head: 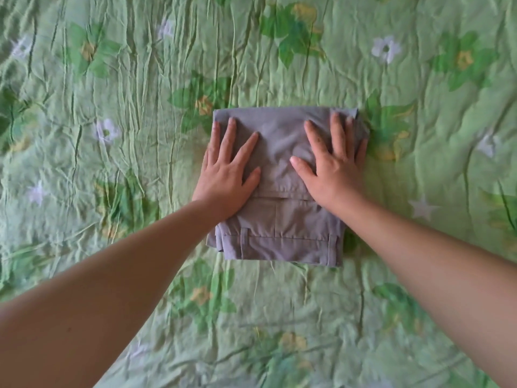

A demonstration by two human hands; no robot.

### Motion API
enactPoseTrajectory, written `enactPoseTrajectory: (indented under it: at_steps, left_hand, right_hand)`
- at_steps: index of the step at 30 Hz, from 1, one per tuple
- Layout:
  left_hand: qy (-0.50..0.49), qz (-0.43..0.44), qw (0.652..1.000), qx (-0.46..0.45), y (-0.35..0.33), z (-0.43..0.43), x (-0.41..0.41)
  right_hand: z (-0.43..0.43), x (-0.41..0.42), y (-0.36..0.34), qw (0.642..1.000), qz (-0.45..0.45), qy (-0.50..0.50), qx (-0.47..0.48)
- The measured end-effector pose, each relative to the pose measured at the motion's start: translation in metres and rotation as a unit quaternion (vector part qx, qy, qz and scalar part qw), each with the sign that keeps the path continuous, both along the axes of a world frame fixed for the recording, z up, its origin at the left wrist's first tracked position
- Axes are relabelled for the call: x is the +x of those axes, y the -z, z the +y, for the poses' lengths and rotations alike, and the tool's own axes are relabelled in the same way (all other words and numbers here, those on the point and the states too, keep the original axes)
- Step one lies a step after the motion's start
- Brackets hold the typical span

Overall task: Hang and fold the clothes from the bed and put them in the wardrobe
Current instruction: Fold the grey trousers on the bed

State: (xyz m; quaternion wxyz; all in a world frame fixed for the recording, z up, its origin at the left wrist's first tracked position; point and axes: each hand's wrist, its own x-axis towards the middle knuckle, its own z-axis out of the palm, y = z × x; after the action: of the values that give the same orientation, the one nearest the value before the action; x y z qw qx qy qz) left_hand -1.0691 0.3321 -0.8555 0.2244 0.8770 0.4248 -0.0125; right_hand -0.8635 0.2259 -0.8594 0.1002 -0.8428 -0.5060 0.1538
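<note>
Both palms down, right in the centre of the frame. My left hand (226, 175) lies flat on the left half of the folded grey cotton trousers (279, 219), fingers straight and spread wide, the little finger reaching the fabric's left edge. My right hand (334, 166) lies flat on the right half, fingers fanned out just the same, thumb pointing in toward the middle, the outer fingers at the bundle's right edge. Neither hand curls around anything; they press on the cloth from above.

The trousers sit as a compact rectangular packet on the crinkled green floral bedspread (112, 107), which fills the frame from edge to edge. The top layer is a smooth folded panel under my fingers, its hem running across just below my palms. Beneath that, toward the bottom of the frame, the waistband end shows, with belt loops (243, 242) standing upright at its left and right and a seam down the middle. The packet's upper right corner looks a little bunched. My bare forearms come in from the lower left and lower right corners.
</note>
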Motion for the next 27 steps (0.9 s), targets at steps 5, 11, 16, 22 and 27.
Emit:
enactPoseTrajectory:
  at_steps: [5,11,16,22,27]
  left_hand:
    - [-0.227,-0.160,0.936,-0.215,-0.028,-0.026,-0.018]
    - [-0.268,-0.213,0.854,-0.391,-0.075,-0.029,-0.036]
    - [-0.188,-0.147,0.900,-0.364,-0.148,-0.049,-0.042]
    - [-0.125,-0.096,0.950,-0.270,-0.272,-0.084,-0.050]
    - [-0.093,-0.132,0.953,-0.255,-0.379,-0.120,-0.052]
  right_hand:
    - [-0.051,-0.029,-0.026,0.876,0.352,0.310,0.107]
    - [-0.061,-0.010,-0.068,0.804,0.543,0.238,0.047]
    - [-0.072,-0.015,-0.143,0.879,0.460,0.126,-0.006]
    - [-0.119,-0.029,-0.277,0.938,0.342,0.049,-0.036]
    - [-0.169,-0.034,-0.395,0.954,0.289,0.082,0.004]
